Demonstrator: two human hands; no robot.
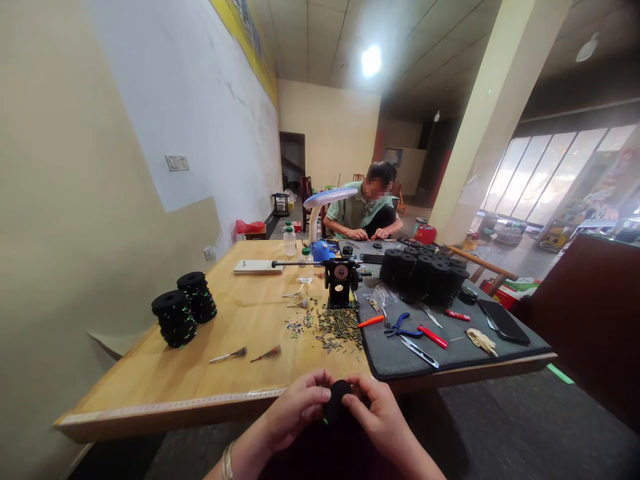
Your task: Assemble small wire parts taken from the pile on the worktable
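Just off the table's front edge, my left hand [300, 405] and my right hand [376, 408] pinch a small round black foam spool [339, 399] from either side. A bit of bright green shows at its lower left; its underside is lost against dark clothing. Beyond my hands, many small dark beads or tubes [340, 327] lie scattered on the wood. Behind this pile stands a black hand-cranked device [340, 283] with a long rod pointing left. Two small brushes [267, 353] lie to the left of my hands.
Stacks of black spools stand at left [175, 320] and on the grey mat [400, 360] at back right [433, 277]. The mat also bears blue pliers [403, 327], thread snips [419, 351] and a phone [503, 320]. Across the table a person works under a lamp [330, 196].
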